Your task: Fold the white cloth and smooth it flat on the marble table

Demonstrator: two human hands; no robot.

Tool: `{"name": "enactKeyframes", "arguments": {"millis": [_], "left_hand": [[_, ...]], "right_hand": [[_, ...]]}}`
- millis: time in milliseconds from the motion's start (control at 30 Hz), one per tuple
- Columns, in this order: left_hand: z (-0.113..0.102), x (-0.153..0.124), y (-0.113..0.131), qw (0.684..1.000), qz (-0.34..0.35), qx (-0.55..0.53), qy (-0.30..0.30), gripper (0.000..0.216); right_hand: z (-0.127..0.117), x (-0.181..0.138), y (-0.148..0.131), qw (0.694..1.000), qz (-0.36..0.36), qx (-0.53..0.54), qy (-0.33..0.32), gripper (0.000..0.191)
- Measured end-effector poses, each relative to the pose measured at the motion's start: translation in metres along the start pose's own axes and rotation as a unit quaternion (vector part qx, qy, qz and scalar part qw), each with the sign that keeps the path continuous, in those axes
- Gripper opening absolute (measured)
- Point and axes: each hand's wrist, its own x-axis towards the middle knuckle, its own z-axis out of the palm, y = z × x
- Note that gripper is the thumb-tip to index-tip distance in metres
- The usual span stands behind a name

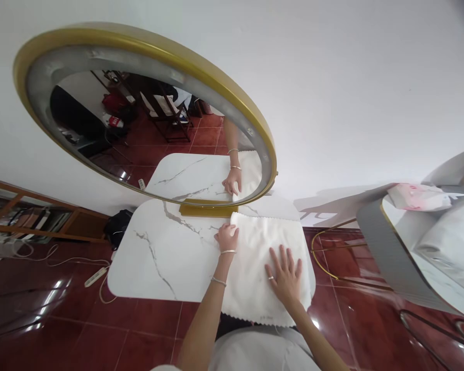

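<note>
Two different poses here! The right hand (285, 274) lies palm down on the white cloth (247, 281), fingers and thumb fanned wide, pointing away from the body. Over to the left hand (227, 238), fingers curled at the cloth's far left corner; whether that grip pinches the fabric, I cannot tell. The cloth lies across the right side of the tabletop (139, 273), wavy near edge overhanging.

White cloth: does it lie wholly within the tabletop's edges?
No, the near edge of the white cloth extends past the front edge of the marbled tabletop.
</note>
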Motion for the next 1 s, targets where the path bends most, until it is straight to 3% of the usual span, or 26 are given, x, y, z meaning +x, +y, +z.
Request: {"name": "enactKeyframes", "arguments": {"millis": [100, 233, 333, 433, 600, 1000], "left_hand": [[0.0, 0.012, 0.0, 1.0, 0.014, 0.005, 0.028, 0.027], [0.017, -0.003, 0.0, 0.994, 0.065, 0.052, 0.074, 0.046], [0.034, -0.012, -0.006, 0.981, 0.154, 0.107, 0.049, 0.061], [0.039, -0.011, -0.017, 0.976, 0.163, 0.137, 0.034, 0.062], [0.021, -0.001, -0.043, 0.98, 0.143, 0.135, 0.034, 0.058], [-0.037, 0.048, -0.129, 0.986, 0.095, 0.121, 0.06, 0.059]], "right_hand": [[0.0, 0.006, 0.001, 1.0, 0.0, 0.01, 0.009, 0.055], [0.003, 0.034, 0.005, 0.999, -0.004, 0.034, 0.014, 0.055], [0.009, 0.056, 0.006, 0.999, -0.003, 0.041, 0.034, 0.061], [0.016, 0.069, 0.0, 0.999, -0.029, 0.031, 0.033, 0.063], [0.024, 0.075, -0.029, 0.998, -0.05, 0.022, 0.024, 0.063], [0.04, 0.11, -0.141, 0.995, -0.091, 0.023, 0.018, 0.065]]}}
